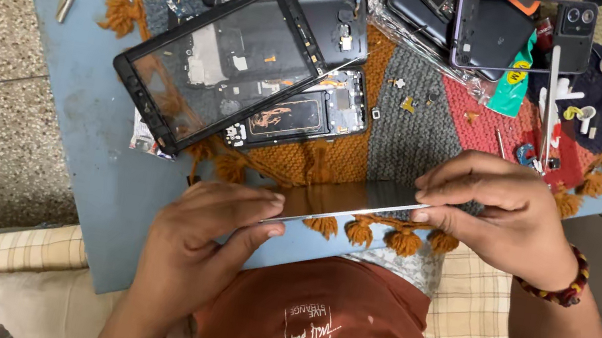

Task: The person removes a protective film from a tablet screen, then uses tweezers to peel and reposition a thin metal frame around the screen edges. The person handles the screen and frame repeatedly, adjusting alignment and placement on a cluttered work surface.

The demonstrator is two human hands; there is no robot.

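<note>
Both my hands hold a thin glossy glass panel (349, 200) edge-on above the table's near edge. My left hand (213, 232) pinches its left end between thumb and fingers. My right hand (501, 215), with a beaded bracelet on the wrist, grips its right end. The panel reflects the orange mat beneath it. Just beyond it lie a large black tablet frame (217, 61) and an opened phone body (302, 116) with its inner parts showing.
A fringed woven mat (416, 115) in orange, grey and red covers the blue table (92, 126). More opened phones (524, 31), small screws, white tools and a green packet crowd the far right. A metal piece (65, 3) lies at the far left. Stone floor is on the left.
</note>
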